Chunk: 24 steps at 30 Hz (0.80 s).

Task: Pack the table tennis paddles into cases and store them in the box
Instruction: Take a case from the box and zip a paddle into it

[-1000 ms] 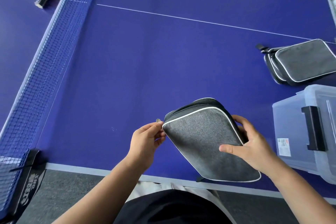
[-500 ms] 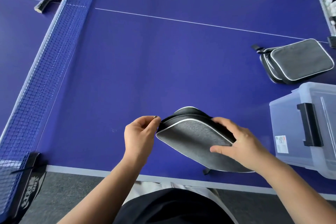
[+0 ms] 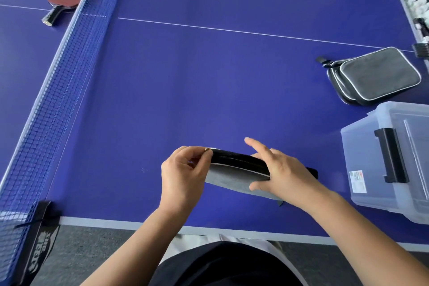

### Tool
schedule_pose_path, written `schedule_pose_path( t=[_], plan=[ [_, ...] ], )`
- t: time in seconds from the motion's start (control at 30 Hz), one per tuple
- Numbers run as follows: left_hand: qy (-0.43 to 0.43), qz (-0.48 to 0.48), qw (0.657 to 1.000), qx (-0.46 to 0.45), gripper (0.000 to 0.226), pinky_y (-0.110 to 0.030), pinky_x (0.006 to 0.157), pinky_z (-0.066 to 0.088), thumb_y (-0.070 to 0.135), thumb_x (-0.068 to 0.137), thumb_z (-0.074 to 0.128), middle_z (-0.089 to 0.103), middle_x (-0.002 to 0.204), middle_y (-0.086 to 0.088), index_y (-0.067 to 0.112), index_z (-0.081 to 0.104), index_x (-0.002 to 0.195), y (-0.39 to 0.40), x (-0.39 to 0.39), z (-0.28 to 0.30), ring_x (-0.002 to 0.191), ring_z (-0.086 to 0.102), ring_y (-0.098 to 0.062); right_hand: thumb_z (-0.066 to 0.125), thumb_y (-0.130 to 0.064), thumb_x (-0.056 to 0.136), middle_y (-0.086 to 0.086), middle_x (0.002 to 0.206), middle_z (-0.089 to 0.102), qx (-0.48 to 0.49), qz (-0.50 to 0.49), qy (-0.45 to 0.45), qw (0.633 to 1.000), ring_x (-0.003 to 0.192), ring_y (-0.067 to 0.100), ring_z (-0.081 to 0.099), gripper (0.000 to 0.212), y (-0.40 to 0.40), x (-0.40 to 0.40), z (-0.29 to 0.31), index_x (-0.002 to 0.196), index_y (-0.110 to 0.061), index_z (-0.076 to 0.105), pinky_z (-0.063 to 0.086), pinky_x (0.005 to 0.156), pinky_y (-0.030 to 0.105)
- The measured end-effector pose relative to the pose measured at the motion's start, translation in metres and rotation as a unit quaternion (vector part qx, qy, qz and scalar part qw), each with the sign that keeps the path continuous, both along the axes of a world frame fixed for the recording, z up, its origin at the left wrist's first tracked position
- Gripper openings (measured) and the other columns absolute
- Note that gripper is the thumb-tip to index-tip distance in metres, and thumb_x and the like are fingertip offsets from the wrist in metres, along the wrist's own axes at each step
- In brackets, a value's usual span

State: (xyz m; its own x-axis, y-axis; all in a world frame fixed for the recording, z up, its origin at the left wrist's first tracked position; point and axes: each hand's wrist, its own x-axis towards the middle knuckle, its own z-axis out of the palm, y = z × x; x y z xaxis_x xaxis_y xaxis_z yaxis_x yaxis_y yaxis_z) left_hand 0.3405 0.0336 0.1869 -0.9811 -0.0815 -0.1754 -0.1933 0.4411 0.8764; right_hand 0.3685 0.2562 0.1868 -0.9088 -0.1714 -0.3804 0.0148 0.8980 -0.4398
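Grey case (image 3: 232,177) held edge-up over the desk (image 3: 209,76), zip on top.
Left hand (image 3: 183,174) pinches zip pull at left end; zip runs rightwards under right hand (image 3: 281,174), fingers spread, thumb steadying the case. Box (image 3: 362,158) lies further right.

1. We see a blue table (image 3: 209,76) with thin white lines filling most of the view.
2. We see a blue net (image 3: 58,90) crossing it at left, held by a black clamp (image 3: 39,237).
3. We see grey floor (image 3: 92,251) below the near edge.
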Motion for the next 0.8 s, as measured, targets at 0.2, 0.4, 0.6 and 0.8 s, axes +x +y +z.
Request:
schedule_pose_path(
  t=[0.2, 0.4, 0.6, 0.8],
  plan=[
    [0.053, -0.052, 0.994, -0.075, 0.013, -0.008, 0.061, 0.04, 0.019, 0.086, 0.074, 0.06, 0.067, 0.015, 0.026, 0.075, 0.075, 0.004, 0.004, -0.004, 0.069, 0.059, -0.003, 0.072, -0.045, 0.083, -0.026, 0.096, 0.041, -0.025, 0.029, 0.007, 0.999, 0.092, -0.006, 0.036, 0.064, -0.008, 0.002, -0.013, 0.141, -0.041, 0.044, 0.04, 0.081, 0.02],
    [0.055, -0.163, 0.98, -0.1, 0.013, -0.033, 0.064, 0.05, 0.027, 0.088, 0.067, 0.062, 0.067, 0.008, 0.026, 0.077, 0.079, 0.034, 0.017, -0.009, 0.064, 0.058, -0.011, 0.077, -0.038, 0.077, -0.017, 0.099, 0.061, -0.017, 0.043, 0.052, 0.998, 0.1, 0.004, 0.049, 0.057, -0.02, 0.0, -0.029, 0.128, -0.044, 0.052, 0.048, 0.078, 0.03],
    [-0.046, -0.15, 0.985, -0.066, 0.015, -0.033, 0.068, 0.05, 0.032, 0.091, 0.067, 0.068, 0.068, 0.013, 0.03, 0.078, 0.081, 0.022, 0.013, -0.015, 0.074, 0.061, -0.01, 0.085, -0.029, 0.071, -0.018, 0.112, 0.069, -0.031, 0.035, 0.134, 0.99, 0.095, 0.016, 0.06, 0.056, -0.024, 0.007, -0.054, 0.122, -0.027, 0.065, 0.048, 0.086, 0.037],
    [-0.087, -0.135, 0.987, -0.014, 0.018, -0.035, 0.064, 0.051, 0.03, 0.09, 0.065, 0.071, 0.068, 0.013, 0.032, 0.076, 0.076, 0.028, 0.013, -0.007, 0.064, 0.063, -0.014, 0.06, -0.044, 0.09, -0.016, 0.097, 0.071, -0.091, -0.109, 0.268, 0.953, 0.094, 0.009, 0.063, 0.026, -0.051, 0.022, -0.061, 0.095, -0.022, 0.073, 0.033, 0.109, 0.046]
  ],
)
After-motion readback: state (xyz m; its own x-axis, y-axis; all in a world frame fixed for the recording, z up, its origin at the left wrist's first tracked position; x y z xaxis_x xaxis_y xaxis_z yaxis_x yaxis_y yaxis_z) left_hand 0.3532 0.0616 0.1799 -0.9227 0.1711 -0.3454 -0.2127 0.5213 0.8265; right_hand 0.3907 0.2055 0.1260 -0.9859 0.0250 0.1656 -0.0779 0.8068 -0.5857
